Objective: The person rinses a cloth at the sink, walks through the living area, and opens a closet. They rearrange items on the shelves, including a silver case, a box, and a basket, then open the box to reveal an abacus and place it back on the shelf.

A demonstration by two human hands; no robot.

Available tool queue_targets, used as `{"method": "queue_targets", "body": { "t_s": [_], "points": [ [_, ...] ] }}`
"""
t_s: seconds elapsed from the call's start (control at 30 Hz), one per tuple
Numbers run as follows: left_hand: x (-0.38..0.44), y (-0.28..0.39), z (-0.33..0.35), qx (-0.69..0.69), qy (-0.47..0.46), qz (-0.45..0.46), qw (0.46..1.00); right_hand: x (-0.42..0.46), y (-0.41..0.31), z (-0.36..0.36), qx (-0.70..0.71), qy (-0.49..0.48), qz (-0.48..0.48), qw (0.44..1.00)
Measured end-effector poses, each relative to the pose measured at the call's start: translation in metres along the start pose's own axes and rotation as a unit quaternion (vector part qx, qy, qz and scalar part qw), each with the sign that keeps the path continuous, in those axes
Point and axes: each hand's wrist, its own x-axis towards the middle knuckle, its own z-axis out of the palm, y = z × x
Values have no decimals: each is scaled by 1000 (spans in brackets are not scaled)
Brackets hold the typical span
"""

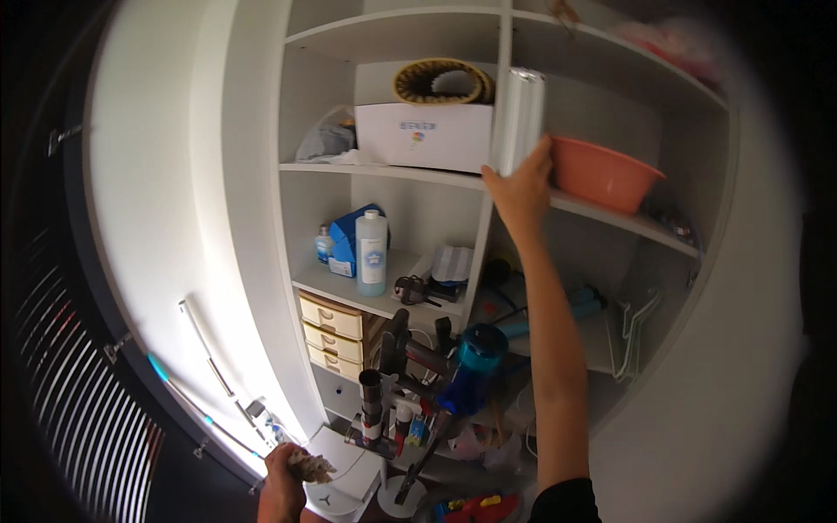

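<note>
My right hand (523,189) reaches up to the right-hand shelf compartment. Its thumb and fingers wrap the lower end of a shiny silver roll (523,111), which stands upright beside the shelf divider. An orange plastic basin (601,173) sits just right of those fingers. Low in the view, my left hand (282,474) grips a crumpled beige bundle (312,465), perhaps cloth; its exact kind is unclear. A cordless stick vacuum cleaner (467,372) with a blue body stands between my arms, in front of the lower shelves.
A white box (425,137) bears a rolled mat (444,82). Below stand a bottle of pale blue liquid (371,255) and a small drawer unit (332,337). Wire hangers (631,333) hang at right. Poles (209,353) lean against the left wall near a slatted dark door (85,392).
</note>
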Motion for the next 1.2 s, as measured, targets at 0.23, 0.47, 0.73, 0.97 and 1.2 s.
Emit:
{"method": "queue_targets", "body": {
  "t_s": [0.23,0.47,0.73,0.97,1.2],
  "points": [
    [8,20,-17,-20,-6,-61,998,2,2,10,-39,12,-2,999],
    [25,7,-53,-13,13,-40,999,2,2,19,-73,42,-8,996],
    [63,6,-78,-45,-15,-28,998,0,-20,17,-81,69,26,994],
    [82,6,-91,-116,-47,-87,988,10,9,37,-129,80,-19,988],
    [101,13,-84,-209,-99,-115,966,10,-27,-7,-49,-10,27,998]
  ]
}}
